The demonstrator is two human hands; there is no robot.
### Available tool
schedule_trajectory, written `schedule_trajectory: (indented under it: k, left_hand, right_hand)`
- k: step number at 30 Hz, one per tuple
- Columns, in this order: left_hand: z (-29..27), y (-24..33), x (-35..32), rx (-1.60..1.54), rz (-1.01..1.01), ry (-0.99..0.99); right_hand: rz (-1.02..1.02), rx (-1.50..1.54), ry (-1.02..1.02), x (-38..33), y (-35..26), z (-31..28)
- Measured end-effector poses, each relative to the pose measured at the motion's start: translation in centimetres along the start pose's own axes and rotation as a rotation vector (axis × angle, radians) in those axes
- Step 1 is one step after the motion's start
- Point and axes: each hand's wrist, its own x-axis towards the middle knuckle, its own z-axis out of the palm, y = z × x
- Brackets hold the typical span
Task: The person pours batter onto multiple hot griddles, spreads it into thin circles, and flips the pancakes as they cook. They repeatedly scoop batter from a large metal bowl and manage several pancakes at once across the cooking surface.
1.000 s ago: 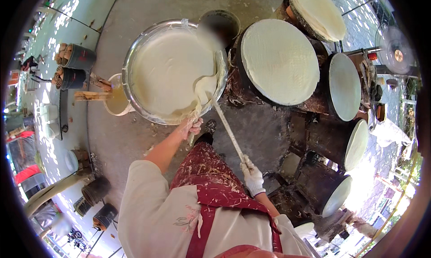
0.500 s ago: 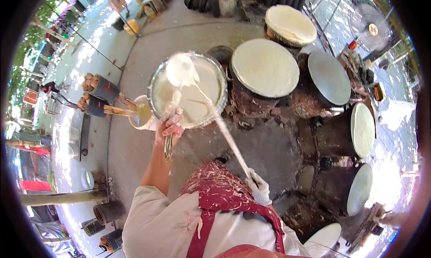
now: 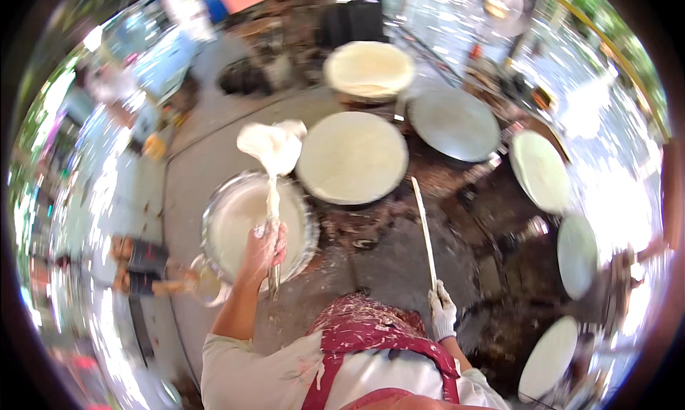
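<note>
The ladle (image 3: 267, 146), coated in batter, is raised past the far rim of the basin (image 3: 310, 239), near a pale griddle (image 3: 353, 157). The left hand (image 3: 267, 246) grips its handle; the gloved right hand (image 3: 442, 310) holds a thin stick (image 3: 424, 228). 4 more griddles (image 3: 457, 128) curve along the right.

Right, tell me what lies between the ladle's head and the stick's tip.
In the head view, a round, pale-topped griddle fills most of the stretch between the ladle and the stick.
</note>
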Motion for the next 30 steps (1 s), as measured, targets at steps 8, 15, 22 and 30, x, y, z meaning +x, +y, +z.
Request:
schedule_trajectory:
  k: [8,15,22,30]
  left_hand:
    - [25.1,-9.4,4.7,-0.042,-0.832,-0.661]
    - [60.7,-17.8,-2.5,0.151,-0.976,-1.228]
    - [88.5,-22.5,-7.1,0.283,-0.653,-1.534]
    - [105.0,-38.6,-9.0,0.284,-0.484,-1.393]
  right_hand:
    - [-0.163,0.036,0.493,-4.5,-6.9,-16.4]
    - [-0.187,0.281,1.026,-10.4,-7.8,-36.1]
    - [-0.423,0.284,1.187,-3.5,-15.7,-46.5]
    - [0.036,-0.473,1.317,8.7,-24.1,-54.7]
